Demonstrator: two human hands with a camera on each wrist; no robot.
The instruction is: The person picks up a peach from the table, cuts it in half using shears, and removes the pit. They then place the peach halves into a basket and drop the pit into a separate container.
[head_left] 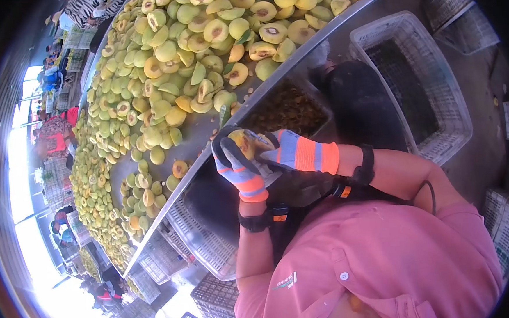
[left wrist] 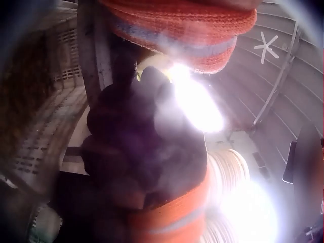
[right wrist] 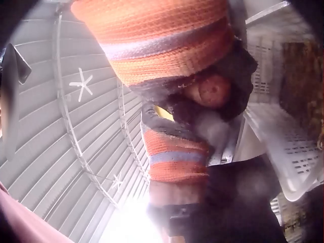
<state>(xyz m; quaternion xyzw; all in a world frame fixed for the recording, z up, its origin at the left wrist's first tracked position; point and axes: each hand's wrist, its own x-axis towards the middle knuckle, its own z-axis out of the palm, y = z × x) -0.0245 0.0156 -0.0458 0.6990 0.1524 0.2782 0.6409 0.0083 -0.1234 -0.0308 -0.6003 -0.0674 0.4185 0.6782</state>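
Observation:
In the head view the gloved left hand [head_left: 238,166] curls its dark fingers round a yellow fruit [head_left: 242,143] at the table's near edge. Against the fruit's other side is the gloved right hand [head_left: 300,150], fingers bent round a small metal tool [head_left: 259,138] that touches the fruit. A sliver of yellow fruit [right wrist: 164,113] shows between the two gloves in the right wrist view. In the left wrist view the left hand [left wrist: 147,131] is dark and blurred, close under the orange cuff of the other glove. The tool's working end is hard to make out.
Many halved yellow-green fruits [head_left: 200,40] cover the metal table, whose raised rim [head_left: 295,57] runs just past the hands. Below the rim is a bin of brown bits [head_left: 289,107]. White crates [head_left: 455,111] stand right and below; several people are far left.

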